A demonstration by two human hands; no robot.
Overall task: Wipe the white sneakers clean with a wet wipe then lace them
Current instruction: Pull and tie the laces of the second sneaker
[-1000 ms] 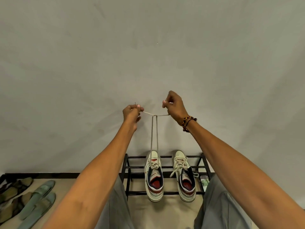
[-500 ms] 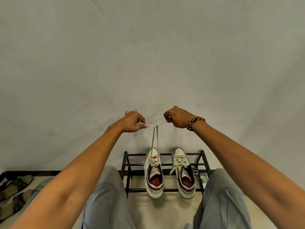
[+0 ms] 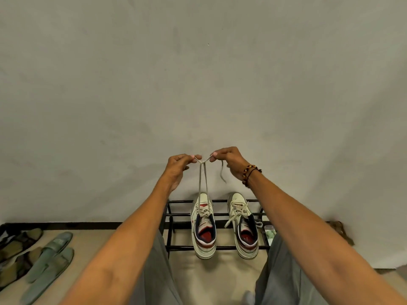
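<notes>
Bare forearms, grey trousers [image 3: 284, 271], and 2 bracelets [image 3: 251, 172], 1 amber-and-black beaded, on the right wrist.

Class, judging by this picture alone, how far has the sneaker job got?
Done: the right white sneaker on the black metal rack looks laced. In hand: left hand and right hand pinch the beige lace rising from the left white sneaker. Left: tying it. Wiping can't be judged.

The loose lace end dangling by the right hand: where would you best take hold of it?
Pinch the loose lace end near its free tip, coming from the left side with the left hand fingers. It hangs slack and clear of the taut strands, while the right hand shields its upper part.
</notes>
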